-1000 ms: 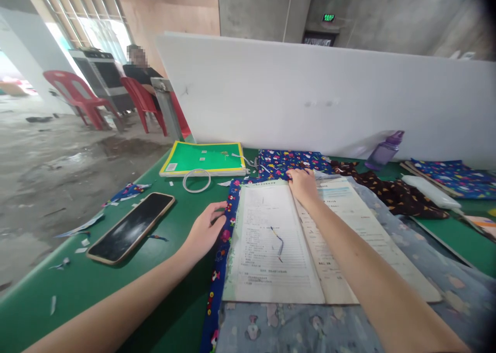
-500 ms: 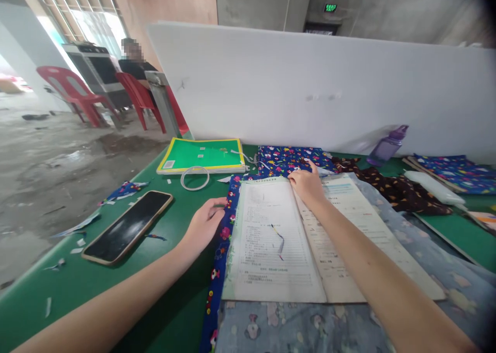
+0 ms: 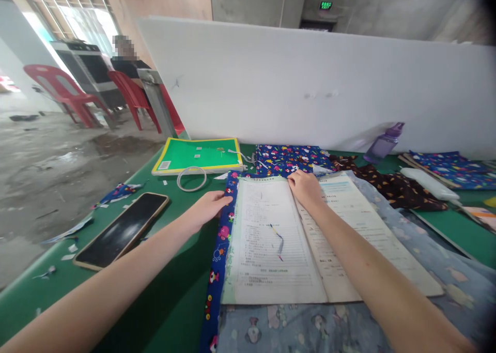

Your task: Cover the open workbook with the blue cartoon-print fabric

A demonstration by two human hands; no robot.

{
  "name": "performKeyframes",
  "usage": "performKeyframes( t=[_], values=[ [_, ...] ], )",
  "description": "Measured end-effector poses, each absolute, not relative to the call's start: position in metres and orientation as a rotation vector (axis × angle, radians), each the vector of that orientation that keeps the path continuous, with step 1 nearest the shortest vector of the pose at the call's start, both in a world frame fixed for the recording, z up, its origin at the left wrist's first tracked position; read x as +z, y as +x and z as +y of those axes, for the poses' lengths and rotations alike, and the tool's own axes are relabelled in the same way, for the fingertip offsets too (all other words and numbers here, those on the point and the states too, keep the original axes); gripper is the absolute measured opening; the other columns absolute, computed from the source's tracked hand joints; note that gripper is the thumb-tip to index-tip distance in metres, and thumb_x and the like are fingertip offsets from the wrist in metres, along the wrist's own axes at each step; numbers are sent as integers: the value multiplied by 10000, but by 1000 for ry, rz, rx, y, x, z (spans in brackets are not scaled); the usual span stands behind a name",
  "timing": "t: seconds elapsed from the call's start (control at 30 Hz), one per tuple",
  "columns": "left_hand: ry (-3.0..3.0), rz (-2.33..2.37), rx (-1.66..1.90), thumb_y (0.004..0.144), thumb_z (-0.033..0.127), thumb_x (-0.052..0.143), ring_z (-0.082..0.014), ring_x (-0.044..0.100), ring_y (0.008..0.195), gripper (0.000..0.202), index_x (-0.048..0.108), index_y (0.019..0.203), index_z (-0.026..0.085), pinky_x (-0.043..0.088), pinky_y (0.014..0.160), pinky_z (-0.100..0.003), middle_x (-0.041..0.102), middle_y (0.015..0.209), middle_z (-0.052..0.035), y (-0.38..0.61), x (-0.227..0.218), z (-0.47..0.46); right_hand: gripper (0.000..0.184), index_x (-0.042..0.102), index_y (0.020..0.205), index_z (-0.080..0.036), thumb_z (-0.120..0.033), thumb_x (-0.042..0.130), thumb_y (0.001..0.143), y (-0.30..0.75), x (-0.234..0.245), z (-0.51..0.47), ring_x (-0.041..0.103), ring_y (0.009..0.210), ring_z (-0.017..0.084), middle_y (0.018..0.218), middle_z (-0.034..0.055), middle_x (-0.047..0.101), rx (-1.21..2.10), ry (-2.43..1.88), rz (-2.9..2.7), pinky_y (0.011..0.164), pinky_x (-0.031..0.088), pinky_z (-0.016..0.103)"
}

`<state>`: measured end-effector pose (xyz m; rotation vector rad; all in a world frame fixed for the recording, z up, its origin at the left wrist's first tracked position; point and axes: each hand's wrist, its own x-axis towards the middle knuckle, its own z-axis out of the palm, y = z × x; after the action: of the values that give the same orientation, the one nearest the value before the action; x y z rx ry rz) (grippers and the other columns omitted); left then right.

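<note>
An open printed book (image 3: 271, 280) lies face up on fabric: a blue cartoon print (image 3: 217, 260) shows along its left edge, and a grey-blue print (image 3: 287, 328) shows below and to the right. My left hand (image 3: 209, 208) pinches the left edge of the blue fabric near the book's upper left corner, thumb on top. At the top of the book by the spine, my right hand (image 3: 306, 186) has its fingers curled closed; what they grip is hidden. A short multicoloured cord-like scrap (image 3: 278, 242) rests on the left page.
A phone (image 3: 122, 230) lies to the left among fabric and paper scraps. Behind are a green book (image 3: 197, 156), a white ring (image 3: 191, 179), folded blue fabric (image 3: 289, 156), brown fabric (image 3: 399, 190) and a purple bottle (image 3: 383, 145). A white panel (image 3: 271, 84) stands along the back.
My left hand has moved slightly up and right, closing on the blue fabric's edge. My right hand's raised index finger has curled down. The view has shifted slightly.
</note>
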<state>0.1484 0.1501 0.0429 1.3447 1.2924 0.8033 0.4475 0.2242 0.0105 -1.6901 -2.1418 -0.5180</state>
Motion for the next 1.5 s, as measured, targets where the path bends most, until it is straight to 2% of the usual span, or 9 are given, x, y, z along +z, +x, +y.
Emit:
performKeyframes(
  t=[0.07,0.17,0.4,0.8,0.97,1.1,1.37,1.43,1.5],
  values=[
    [1396,1266,822,759,374,590,-216,657,810,324,634,973,136,489,711,-321,710,899,-79,151,38,150,204,652,873,-208,-224,449,872,446,10,223,569,791,163,905,33,649,-496,-1720,-2101,694,337,280],
    [1424,1273,854,773,350,558,-213,666,796,336,611,1030,140,498,705,-324,714,897,-68,154,32,148,189,632,885,-205,-219,444,867,444,10,222,574,782,161,937,38,644,-462,-1751,-2049,624,330,270],
    [1457,1303,909,779,328,551,-197,667,747,332,629,1051,155,500,641,-295,718,862,-49,151,26,147,213,614,919,-180,-211,406,886,435,18,218,565,772,157,972,55,623,-494,-1839,-2076,585,314,262],
    [1403,1276,959,760,289,583,-191,673,780,357,650,1095,185,519,702,-305,725,916,-49,142,45,144,267,546,946,-133,-147,283,909,426,18,219,531,647,145,965,100,568,-819,-1834,-2151,508,220,284],
    [1396,1285,1003,744,294,597,-195,673,783,368,656,1097,208,515,743,-327,726,929,-41,126,43,153,298,560,961,-116,-126,269,894,411,18,225,526,583,135,930,124,564,-887,-1798,-2127,503,245,288],
    [1372,1353,948,737,341,611,-213,672,774,404,642,1102,170,507,737,-339,725,897,-68,117,31,159,302,572,984,-116,-107,288,881,403,17,228,540,596,139,953,132,571,-852,-1796,-2178,516,280,283],
    [1621,1706,734,768,497,542,-237,645,675,648,448,1316,164,435,622,-321,701,813,-78,110,37,135,248,592,951,-134,-119,354,882,408,20,216,586,744,196,912,108,613,-756,-1754,-2343,560,314,283],
    [1637,1676,665,767,500,541,-215,633,617,687,390,1356,180,420,584,-303,699,823,-69,106,41,120,262,578,1017,-136,-132,347,893,407,21,209,586,780,209,921,105,622,-721,-1750,-2334,572,326,288],
    [1669,1635,553,784,503,515,-166,577,469,692,328,1386,218,394,538,-290,697,814,-38,103,43,105,285,547,1103,-145,-155,341,906,405,22,200,581,822,212,965,104,627,-664,-1756,-2285,596,343,290]
  ],
)
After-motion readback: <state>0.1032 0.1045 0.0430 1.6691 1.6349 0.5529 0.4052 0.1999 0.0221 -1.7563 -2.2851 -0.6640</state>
